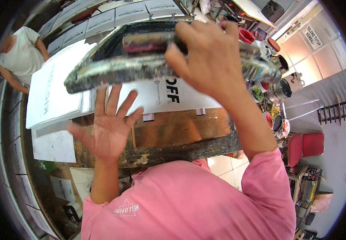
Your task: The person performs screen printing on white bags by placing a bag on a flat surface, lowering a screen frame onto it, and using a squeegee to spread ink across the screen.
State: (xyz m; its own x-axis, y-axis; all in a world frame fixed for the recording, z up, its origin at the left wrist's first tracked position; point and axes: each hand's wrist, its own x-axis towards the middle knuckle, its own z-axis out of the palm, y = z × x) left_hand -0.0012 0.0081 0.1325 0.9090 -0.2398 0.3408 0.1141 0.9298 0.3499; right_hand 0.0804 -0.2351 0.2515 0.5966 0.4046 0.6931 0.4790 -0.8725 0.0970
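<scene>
A paint-crusted screen printing frame [113, 72] is tilted up over the table, its near edge raised. In it lies a squeegee [149, 39] with a wooden handle, and my right hand [213, 60] is closed over it from above. The hand hides whether it also bears on the frame. Beneath the raised edge, my left hand [111, 132] is open and empty, fingers spread and palm showing. A white sheet [141, 98] with black lettering lies under the frame. To the left is a stack of printed white sheets [57, 88].
The worn wooden table [161, 154] has a brown board [181, 128] at its near side. Paint cans [279, 89] and tubs crowd the right, near a red chair [307, 146]. Another person [21, 52] stands at the left by racks with printed sheets [19, 136].
</scene>
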